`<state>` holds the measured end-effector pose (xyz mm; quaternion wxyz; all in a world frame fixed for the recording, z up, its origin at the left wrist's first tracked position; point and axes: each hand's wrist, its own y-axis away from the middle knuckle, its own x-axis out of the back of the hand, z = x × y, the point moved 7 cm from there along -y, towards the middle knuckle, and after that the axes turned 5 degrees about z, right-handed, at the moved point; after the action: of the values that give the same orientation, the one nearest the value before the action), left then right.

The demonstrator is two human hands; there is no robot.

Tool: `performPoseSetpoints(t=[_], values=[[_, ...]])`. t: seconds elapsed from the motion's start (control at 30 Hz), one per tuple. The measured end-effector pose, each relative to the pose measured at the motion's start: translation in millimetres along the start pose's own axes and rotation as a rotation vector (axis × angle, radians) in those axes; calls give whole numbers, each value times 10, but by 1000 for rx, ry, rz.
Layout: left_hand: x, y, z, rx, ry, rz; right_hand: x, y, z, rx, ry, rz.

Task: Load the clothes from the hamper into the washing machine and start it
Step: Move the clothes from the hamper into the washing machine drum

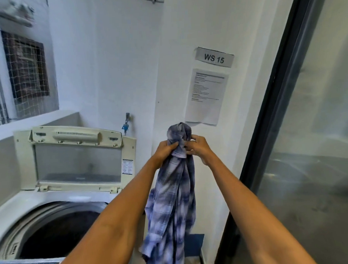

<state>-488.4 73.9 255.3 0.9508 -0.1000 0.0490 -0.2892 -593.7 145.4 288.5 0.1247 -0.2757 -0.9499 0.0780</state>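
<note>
From the head view, the left hand (167, 150) and right hand (197, 148) both grip a bunched blue plaid shirt (172, 201) right of the washing machine (33, 206), whose lid (77, 155) stands open, so loading and starting seemingly remain.

Head view looks forward, slightly down, close behind outstretched arms.

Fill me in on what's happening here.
A person is loading laundry. Both hands, left hand and right hand, grip the top of a blue plaid shirt, which hangs down to the right of the washing machine. The machine's lid stands open, and the shirt is not yet in the drum.
</note>
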Motion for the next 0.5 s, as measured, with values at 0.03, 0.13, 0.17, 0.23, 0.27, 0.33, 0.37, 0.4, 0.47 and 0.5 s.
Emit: performPoseSetpoints(t=[0.03, 0.13, 0.17, 0.23, 0.27, 0.33, 0.37, 0.4, 0.47, 0.5], values=[[67, -22, -28, -21, -19, 71, 40, -17, 18, 2, 31, 73], [234, -76, -23, -55, -235, 226, 178, -81, 10, 26, 249, 196], [271, -96, 11, -53, -336, 251, 203, -111, 16, 22, 281, 201], [310, -145, 132, -78, -452, 285, 206, -141, -19, 26, 291, 216], [321, -168, 205, -107, -470, 310, 188, -143, -62, 42, 262, 225], [340, -208, 313, -130, -458, 367, 89, -111, -161, 85, 144, 166], [358, -223, 351, -127, -430, 401, 9, -75, -196, 105, 109, 78], [372, -239, 390, -125, -393, 424, -81, -14, -204, 108, 131, -40], [349, -245, 541, -163, -312, 415, -278, 142, -52, 28, 285, -298], [319, -254, 616, -189, -279, 383, -359, 201, 88, -34, 341, -383]])
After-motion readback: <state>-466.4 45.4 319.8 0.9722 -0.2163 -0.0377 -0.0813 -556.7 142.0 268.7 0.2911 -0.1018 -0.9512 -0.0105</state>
